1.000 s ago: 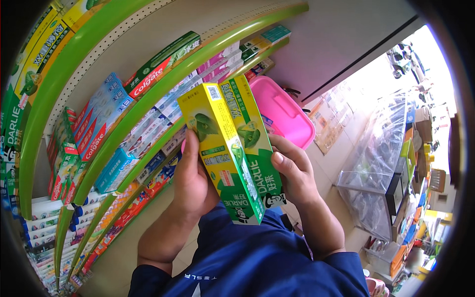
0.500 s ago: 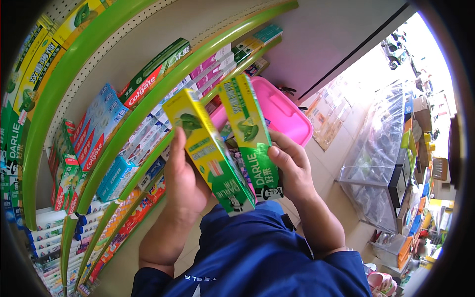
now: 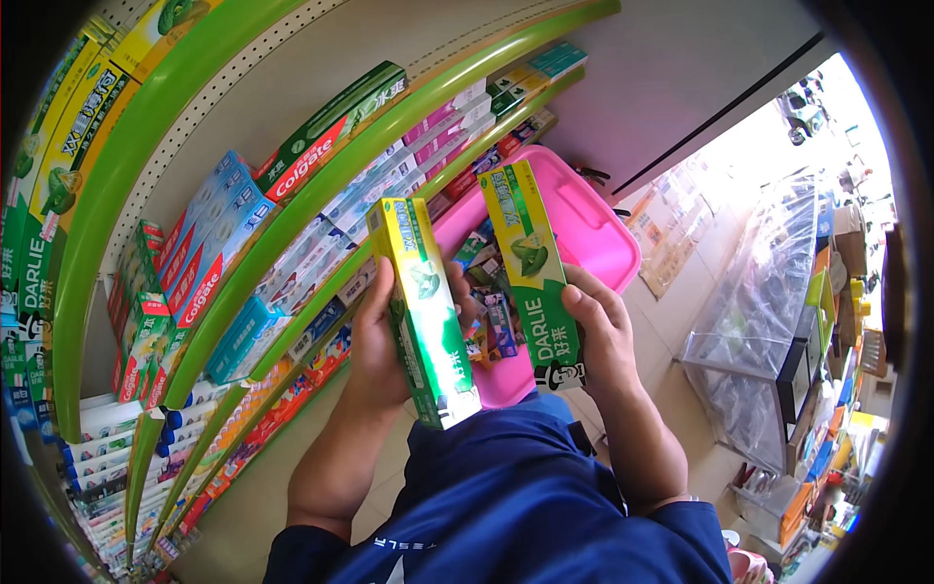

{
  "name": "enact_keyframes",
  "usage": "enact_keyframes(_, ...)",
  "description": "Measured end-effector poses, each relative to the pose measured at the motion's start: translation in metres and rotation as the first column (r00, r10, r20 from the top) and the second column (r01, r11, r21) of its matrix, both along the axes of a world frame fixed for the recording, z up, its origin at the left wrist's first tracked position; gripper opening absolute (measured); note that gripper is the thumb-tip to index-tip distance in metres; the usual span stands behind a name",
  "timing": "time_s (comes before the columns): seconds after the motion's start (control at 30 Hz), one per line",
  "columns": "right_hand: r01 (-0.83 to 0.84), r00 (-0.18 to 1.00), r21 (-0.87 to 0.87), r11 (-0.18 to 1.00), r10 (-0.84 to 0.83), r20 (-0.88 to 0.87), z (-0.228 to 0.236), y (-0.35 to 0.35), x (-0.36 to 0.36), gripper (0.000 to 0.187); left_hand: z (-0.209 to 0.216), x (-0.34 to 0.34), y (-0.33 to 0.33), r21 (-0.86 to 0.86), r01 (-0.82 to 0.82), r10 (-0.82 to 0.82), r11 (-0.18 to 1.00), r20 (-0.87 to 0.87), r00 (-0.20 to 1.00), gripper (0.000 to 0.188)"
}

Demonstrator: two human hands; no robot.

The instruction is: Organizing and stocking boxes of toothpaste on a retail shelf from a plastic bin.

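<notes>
My left hand grips a long yellow-and-green toothpaste box, its thumb on the near side and fingertips showing past the far edge. Glare whitens the box's lower front. In my right hand is a second toothpaste box of the same colours with a leaf picture, the thumb resting on its front edge. Both boxes are held nearly upright, side by side with a gap between them. Behind and below them is a pink plastic basket holding several small colourful packages.
On my left, green-edged shelves carry rows of toothpaste boxes and, lower down, packaged toothbrushes. A grey panel closes the shelf end. At right, a plastic-covered bin stands on the tiled floor beside a sheet of cardboard.
The left toothpaste box has turned to show another face and stands more upright. Both boxes have shifted right in view and spread apart, uncovering more of the basket's contents.
</notes>
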State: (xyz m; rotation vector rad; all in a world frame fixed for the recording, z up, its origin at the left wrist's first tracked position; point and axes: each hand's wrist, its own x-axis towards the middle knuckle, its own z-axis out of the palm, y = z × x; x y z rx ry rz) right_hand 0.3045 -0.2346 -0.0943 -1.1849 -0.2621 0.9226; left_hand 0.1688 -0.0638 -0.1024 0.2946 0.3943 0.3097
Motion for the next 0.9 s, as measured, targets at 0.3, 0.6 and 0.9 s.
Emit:
enact_keyframes(0.3,-0.084,0.992,-0.051,0.995,0.088,0.085,0.010,0.007,0.002,0.042,0.001,0.006,-0.002,0.227,-0.118,0.143,0.967,-0.096,0.985,0.046)
enact_keyframes(0.6,-0.077,0.995,-0.018,0.997,0.078,0.065,0.013,0.008,0.003,0.043,0.017,0.026,-0.010,0.234,-0.117,0.147,0.965,-0.116,0.982,0.054)
enact_keyframes(0.9,-0.085,0.991,-0.004,0.996,0.085,0.101,0.016,0.008,-0.003,0.042,0.026,0.025,-0.015,0.222,-0.050,0.064,0.974,-0.059,0.996,0.055)
